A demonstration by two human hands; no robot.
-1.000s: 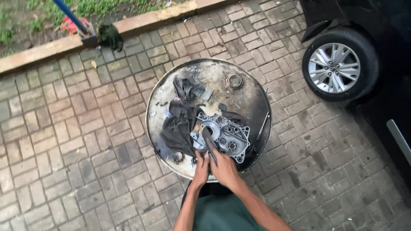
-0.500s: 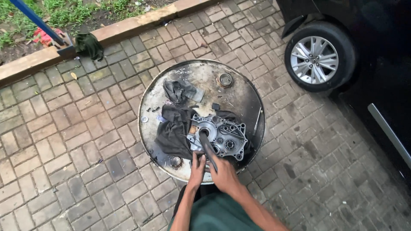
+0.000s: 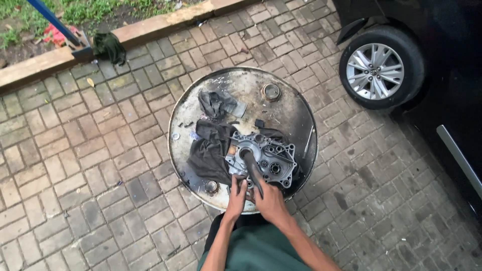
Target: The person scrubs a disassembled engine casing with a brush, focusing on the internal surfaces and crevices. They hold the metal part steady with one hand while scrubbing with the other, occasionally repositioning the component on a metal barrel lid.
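A grey metal engine casing with several round holes lies on the top of a steel drum, partly on a dark rag. My right hand grips a dark tool handle whose tip reaches into the casing's large central opening. My left hand rests at the casing's near edge, fingers curled against it, beside the right hand.
A second crumpled rag, a round bung cap and a thin metal rod lie on the drum. Brick paving surrounds it. A dark car's wheel stands at right; a curb, a blue pole and a cloth at top left.
The view has shifted slightly. Both hands stay at the casing's near edge with the tool still in its central opening.
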